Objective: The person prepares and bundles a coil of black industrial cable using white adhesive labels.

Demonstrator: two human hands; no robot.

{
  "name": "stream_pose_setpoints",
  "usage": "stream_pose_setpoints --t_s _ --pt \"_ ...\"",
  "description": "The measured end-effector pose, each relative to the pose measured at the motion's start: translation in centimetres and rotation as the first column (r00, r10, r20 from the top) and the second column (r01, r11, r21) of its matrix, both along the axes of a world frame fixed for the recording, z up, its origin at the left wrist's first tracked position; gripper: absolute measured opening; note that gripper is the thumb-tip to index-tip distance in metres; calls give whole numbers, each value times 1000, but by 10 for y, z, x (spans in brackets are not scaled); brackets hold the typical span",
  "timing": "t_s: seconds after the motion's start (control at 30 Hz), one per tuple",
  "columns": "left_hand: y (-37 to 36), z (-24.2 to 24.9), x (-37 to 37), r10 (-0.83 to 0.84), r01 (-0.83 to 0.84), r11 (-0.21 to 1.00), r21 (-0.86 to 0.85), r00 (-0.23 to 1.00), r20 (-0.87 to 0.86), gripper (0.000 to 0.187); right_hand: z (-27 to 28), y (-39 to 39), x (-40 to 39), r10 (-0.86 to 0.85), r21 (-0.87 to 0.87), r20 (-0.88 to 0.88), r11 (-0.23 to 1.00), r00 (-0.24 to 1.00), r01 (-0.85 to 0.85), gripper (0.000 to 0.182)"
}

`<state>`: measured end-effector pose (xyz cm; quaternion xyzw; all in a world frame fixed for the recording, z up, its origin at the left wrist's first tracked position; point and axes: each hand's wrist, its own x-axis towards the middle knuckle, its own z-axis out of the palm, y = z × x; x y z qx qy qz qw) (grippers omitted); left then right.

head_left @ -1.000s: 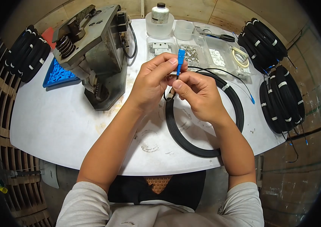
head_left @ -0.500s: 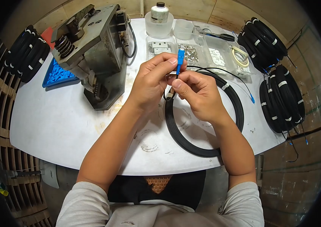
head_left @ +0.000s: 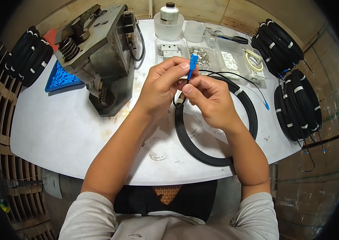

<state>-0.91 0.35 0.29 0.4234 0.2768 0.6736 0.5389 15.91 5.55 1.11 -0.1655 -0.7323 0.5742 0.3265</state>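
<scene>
A blue fibre optic connector (head_left: 193, 62) points up and slightly right between my hands, over the middle of the table. My left hand (head_left: 164, 82) is closed, its thumb and fingers pinching the connector's side. Just below, my right hand (head_left: 207, 98) pinches the connector's boot and the black cable where it enters; the fingertips partly hide that spot. Beneath both hands lies a coil of black cable (head_left: 189, 149), bound with white tape. The coil's other end runs out to the right and carries a second blue connector (head_left: 266, 105).
A metal press (head_left: 109, 56) stands at left, beside a blue tray (head_left: 63, 88) of blue parts. Clear bins (head_left: 217, 64) with small metal parts and a bottle (head_left: 168, 16) in a tub stand behind. Other cable coils (head_left: 297, 106) sit at the right and left edges.
The connector's tip has tilted slightly to the right. Both hands keep nearly the same place and grip.
</scene>
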Motion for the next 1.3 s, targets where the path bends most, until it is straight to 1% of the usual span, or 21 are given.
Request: stream_pose_setpoints --t_s 0.1,0.17,0.27,0.4,0.5,0.57,0.7,0.87,1.0,1.07,1.2,1.27,1.3 --pt "0 -1 -2 -37 37 999 -8 999 -2 23 -1 0 0 -11 27 -14 1000 1000 11 19" --pt "0 -2 -1 -19 19 1000 4 1000 -4 23 2 1 1 10 -8 20 1000 1000 -10 18" --pt "-1 -2 -1 -34 34 999 34 999 -15 22 5 -3 -1 16 -26 -18 1000 1000 -17 18" --pt "-1 -2 0 -41 42 998 46 999 -3 22 6 -3 -1 6 -34 -6 999 1000 -6 17" --pt "-1 -2 -1 -25 25 999 24 1000 -11 22 3 0 1 9 -1 16 1000 1000 -9 17" --pt "0 -3 -3 -60 60 998 3 998 34 23 3 0 2 5 10 30 1000 1000 -6 17" --pt "0 -4 -2 -60 59 998 29 998 27 24 5 -1 2 0 10 25 1000 1000 0 17" --pt "0 -4 0 -33 32 998 49 999 11 23 4 -1 1 11 5 2 1000 1000 -11 17" --pt "-1 -2 4 -19 18 999 30 1000 16 22 5 -1 1 13 1 10 1000 1000 -13 16" --pt "0 1 11 90 -94 995 30 991 98 21 5 -1 0 16 -16 1 1000 1000 -16 15" --pt "0 -1 5 56 -57 998 14 995 80 20 3 -1 1 13 -9 5 1000 1000 -13 14" --pt "0 -2 1 -4 4 1000 8 1000 14 20 3 -1 1 8 24 23 1000 1000 -9 14" --pt "0 -2 0 -3 3 1000 9 1000 14 20 3 -1 1 9 24 23 1000 1000 -10 14"
